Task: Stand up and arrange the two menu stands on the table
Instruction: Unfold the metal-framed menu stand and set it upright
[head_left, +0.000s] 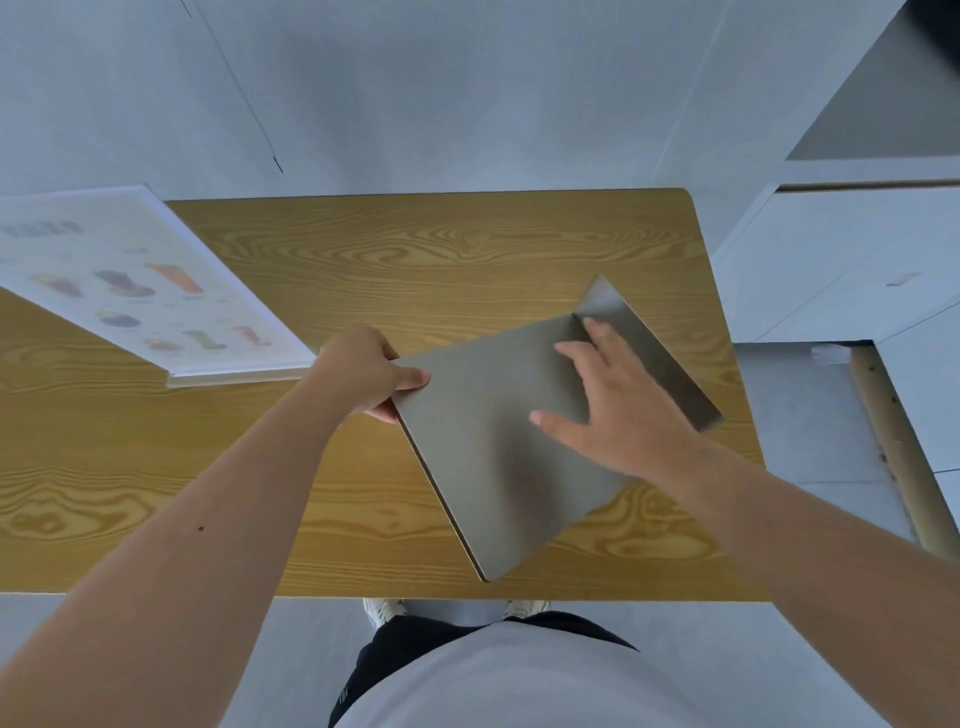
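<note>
Both hands are on the grey menu stand (498, 447) at centre-right of the frame, lying on the wooden table (415, 249) with its blank back facing up and one corner pointing toward the near table edge. The left hand (374, 376) has the stand's left corner pinched, thumb on top, fingers curled underneath. The right hand (618, 410) lies flat and spread on the upper right part of the board, fingers apart, pressing rather than gripping. Just past those fingertips a shiny metal flap (644, 353) angles off the stand's far edge. Over at the upper left, the second menu stand (140, 291) shows its printed side with coloured food pictures, and overhangs the table's left corner.
</note>
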